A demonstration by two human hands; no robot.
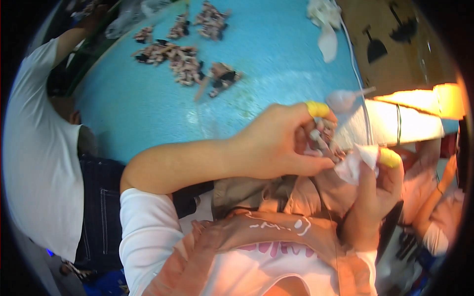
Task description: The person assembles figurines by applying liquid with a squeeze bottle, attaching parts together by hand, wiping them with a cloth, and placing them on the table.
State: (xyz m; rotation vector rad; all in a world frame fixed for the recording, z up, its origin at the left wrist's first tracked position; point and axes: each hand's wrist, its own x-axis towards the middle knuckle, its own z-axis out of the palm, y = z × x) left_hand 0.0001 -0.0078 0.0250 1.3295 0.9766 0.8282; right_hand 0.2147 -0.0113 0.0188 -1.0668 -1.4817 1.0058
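Note:
My left hand (pixel 274 140) reaches across from the left, its fingers closed around a small pinkish moulded piece (pixel 323 135) with stubby parts; its exact kind I cannot make out. Yellow tape wraps one finger of this hand. Close against it, my right hand (pixel 373 190) pinches a crumpled white tissue (pixel 353 166) between thumb and finger. The tissue touches or nearly touches the lower end of the piece. A yellow wrap (pixel 390 158) covers a fingertip here too.
Several heaps of similar pinkish and dark pieces (pixel 185 64) lie on the blue table (pixel 276 59). A translucent bottle with a thin nozzle (pixel 341 100), a white cable (pixel 356 69) and crumpled white cloth (pixel 324 15) are at the right. People sit on both sides; bright light falls at right.

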